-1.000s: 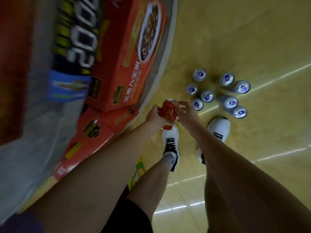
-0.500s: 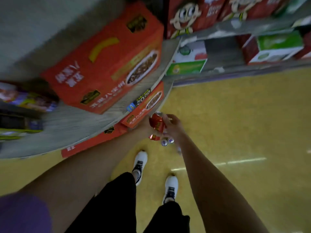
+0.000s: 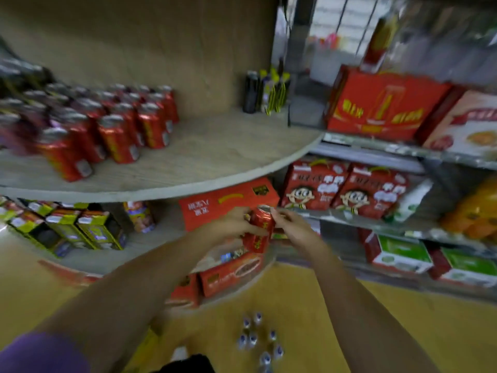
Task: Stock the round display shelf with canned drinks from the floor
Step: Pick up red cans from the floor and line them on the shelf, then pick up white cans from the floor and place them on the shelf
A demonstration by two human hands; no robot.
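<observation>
Now that you have risen from the floor cans [image 3: 254, 336], both your left hand [image 3: 232, 224] and right hand [image 3: 293, 230] grasp one red can [image 3: 259, 230] below the round shelf [image 3: 215, 154], ready for placing

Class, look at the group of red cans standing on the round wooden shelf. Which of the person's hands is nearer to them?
Left. The left hand is below and right of the shelf cans; the right hand is farther right.
</observation>
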